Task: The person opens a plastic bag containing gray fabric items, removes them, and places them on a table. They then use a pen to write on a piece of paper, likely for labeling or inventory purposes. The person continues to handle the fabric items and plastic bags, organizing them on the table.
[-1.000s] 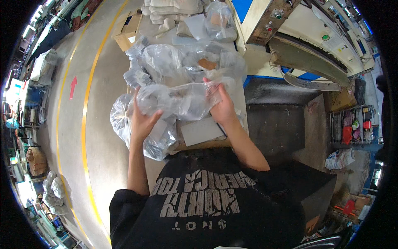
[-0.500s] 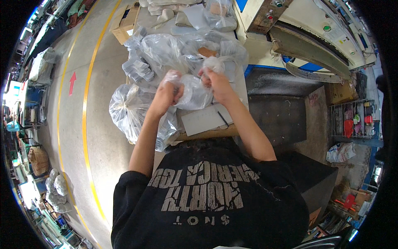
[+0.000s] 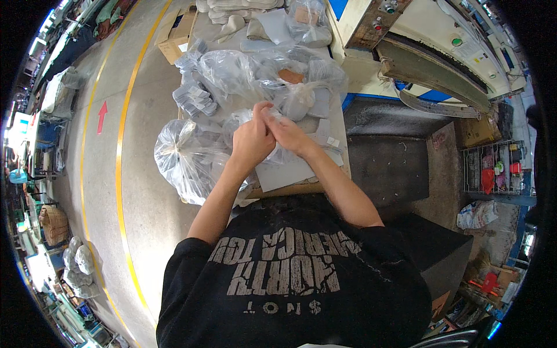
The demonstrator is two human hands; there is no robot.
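Note:
Over the near part of the table, my left hand point(image 3: 253, 141) and my right hand point(image 3: 288, 134) meet, fingers closed and pressed together. Both grip the gathered top of a clear plastic bag point(image 3: 281, 155), most of which is covered by the hands. Just beyond them lie large clear bags point(image 3: 229, 72) with grey pieces inside, one showing an orange-brown patch point(image 3: 291, 76). A tied clear bag point(image 3: 180, 153) stands left of my left wrist. Under my right wrist rests a pale flat sheet point(image 3: 285, 175).
Stacked grey pieces point(image 3: 194, 98) lie at the table's left edge. Folded pale fabric point(image 3: 238, 10) is piled at the far end, beside an open cardboard box point(image 3: 174, 37). A machine point(image 3: 435, 75) stands at the right. Yellow lines point(image 3: 120, 133) mark the floor on the left.
My hands have come together from apart, drawing in the bag's top. The dark pen on the pale sheet no longer shows. Small grey pieces now show right of my right hand.

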